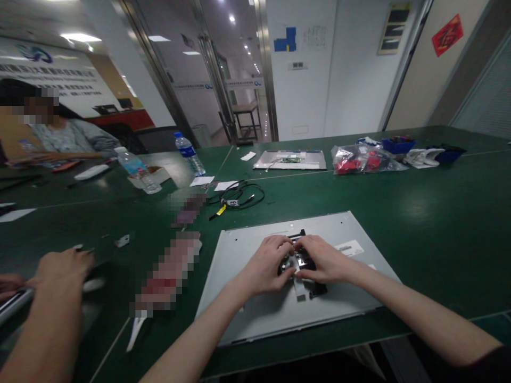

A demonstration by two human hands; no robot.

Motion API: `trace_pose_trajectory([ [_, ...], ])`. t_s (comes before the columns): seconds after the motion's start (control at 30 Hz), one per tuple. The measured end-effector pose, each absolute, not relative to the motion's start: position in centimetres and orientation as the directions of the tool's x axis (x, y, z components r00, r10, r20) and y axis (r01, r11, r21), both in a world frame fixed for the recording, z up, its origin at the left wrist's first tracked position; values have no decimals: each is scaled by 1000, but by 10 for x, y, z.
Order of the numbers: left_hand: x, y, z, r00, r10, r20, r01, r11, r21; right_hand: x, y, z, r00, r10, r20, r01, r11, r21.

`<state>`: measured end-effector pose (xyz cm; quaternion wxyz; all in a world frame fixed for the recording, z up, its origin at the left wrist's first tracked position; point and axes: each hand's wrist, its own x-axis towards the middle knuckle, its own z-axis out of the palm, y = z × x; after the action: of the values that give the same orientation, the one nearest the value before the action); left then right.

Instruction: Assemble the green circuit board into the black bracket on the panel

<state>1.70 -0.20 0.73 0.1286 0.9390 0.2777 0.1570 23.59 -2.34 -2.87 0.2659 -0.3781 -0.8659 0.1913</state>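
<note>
A flat light-grey panel (239, 266), like the back of an LCD screen, lies on the table before me. My left hand (269, 266) and my right hand (323, 259) meet over its middle, fingers curled. Between them is a small glossy black part (305, 260), gripped from both sides; its exact kind does not show. Black strips and a pale flat piece (299, 290) stick out below my fingers. White labels (351, 248) are stuck on the panel to the right of my right hand.
Coiled black cable (243, 197), water bottles (189, 154) and a second panel with a green board (290, 159) lie beyond. A plastic bag with red items (367, 159) and blue bins (399, 145) stand at back right. A co-worker's arm (56, 303) reaches in at left.
</note>
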Motion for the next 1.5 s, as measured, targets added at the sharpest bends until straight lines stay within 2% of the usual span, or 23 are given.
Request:
trace_pose_trajectory([
  [0.77, 19, 4, 6, 712, 609, 350, 551, -793, 259, 242, -16, -26, -524, 766, 371, 607, 642, -468],
  [1.13, 8, 9, 20, 641, 657, 396, 648, -741, 180, 269, -8, -17, -370, 871, 324, 765, 483, -425],
  [1.27, -12, -6, 38, 610, 706, 361, 709, -689, 149, 292, -36, -30, -331, 895, 298, 816, 430, -385],
  [1.33, -27, -23, 40, 569, 752, 333, 757, -637, 145, 302, -60, -43, -300, 906, 298, 865, 390, -317],
  [1.5, -74, -76, 15, 451, 847, 281, 863, -494, 105, 311, -121, -74, -249, 919, 306, 905, 334, -264],
])
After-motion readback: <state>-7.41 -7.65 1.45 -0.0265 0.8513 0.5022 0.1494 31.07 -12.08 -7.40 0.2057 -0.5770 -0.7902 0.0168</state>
